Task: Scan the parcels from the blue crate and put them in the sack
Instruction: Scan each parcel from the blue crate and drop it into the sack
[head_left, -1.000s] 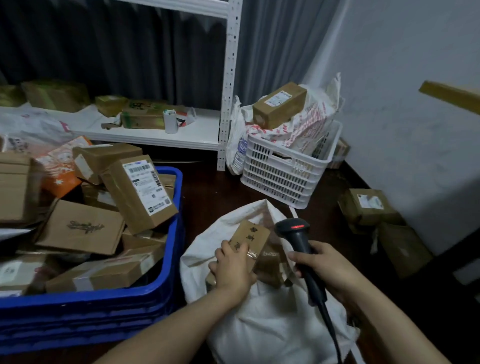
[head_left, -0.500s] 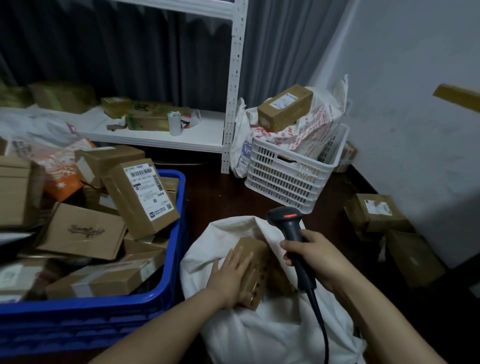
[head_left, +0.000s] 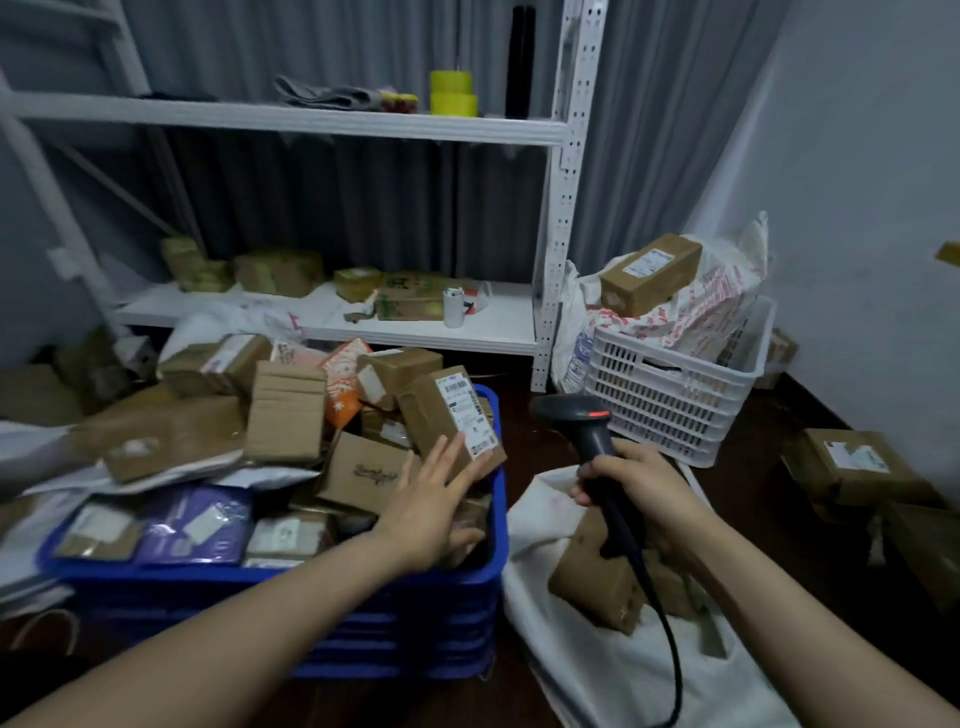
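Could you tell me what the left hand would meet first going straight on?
Probably the labelled parcel leaning in the blue crate; the left hand looks almost on it, depth unclear.

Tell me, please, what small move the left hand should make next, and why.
Probably close the left hand round the labelled parcel in the blue crate and lift it: its open fingers are at that parcel, the label faces up, and the right hand holds the scanner above the sack.

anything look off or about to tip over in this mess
The blue crate is heaped well above its rim. One labelled box leans tilted over the crate's right corner, by the open left hand. A brown box also sits askew on top of the bags stuffed into the white basket.
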